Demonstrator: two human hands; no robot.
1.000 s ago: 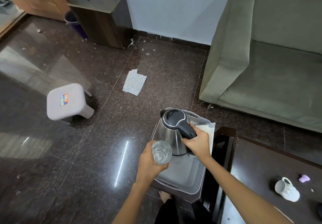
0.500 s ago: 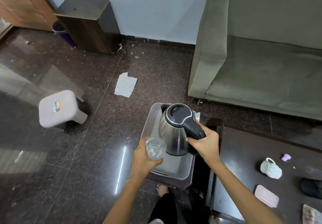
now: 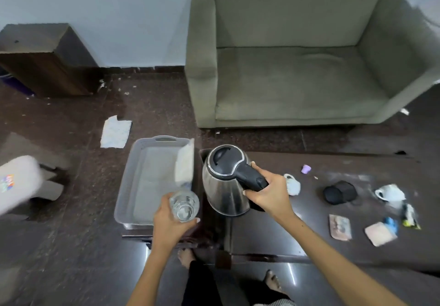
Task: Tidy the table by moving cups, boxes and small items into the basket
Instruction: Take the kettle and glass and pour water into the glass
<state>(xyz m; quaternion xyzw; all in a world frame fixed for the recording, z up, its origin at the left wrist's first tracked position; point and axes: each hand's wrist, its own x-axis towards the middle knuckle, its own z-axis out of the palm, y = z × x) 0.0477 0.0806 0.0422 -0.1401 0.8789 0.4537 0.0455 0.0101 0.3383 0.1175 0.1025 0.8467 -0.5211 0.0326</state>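
My right hand point(image 3: 270, 195) grips the black handle of a steel kettle point(image 3: 222, 184), held over the left end of the dark table point(image 3: 273, 234). My left hand point(image 3: 167, 222) holds a clear glass point(image 3: 184, 205) over the near right corner of the grey basket point(image 3: 126, 186). A white paper point(image 3: 184, 163) leans inside the basket's right wall. On the table lie a small white cup point(image 3: 292, 184), a purple cap point(image 3: 306, 169), a black round item point(image 3: 340, 192), a second white cup point(image 3: 390, 192) and several small packets point(image 3: 381, 233).
A green armchair point(image 3: 297, 79) stands behind the table. To the far left stand a grey stool point(image 3: 19, 182) and a dark wooden cabinet point(image 3: 45, 60). A paper scrap point(image 3: 115, 132) lies on the floor beyond the basket. My bare feet point(image 3: 187, 257) are below.
The kettle has moved right, from over the basket to over the table's left end. The view has swung right, showing more of the table. The glass stays in my left hand.
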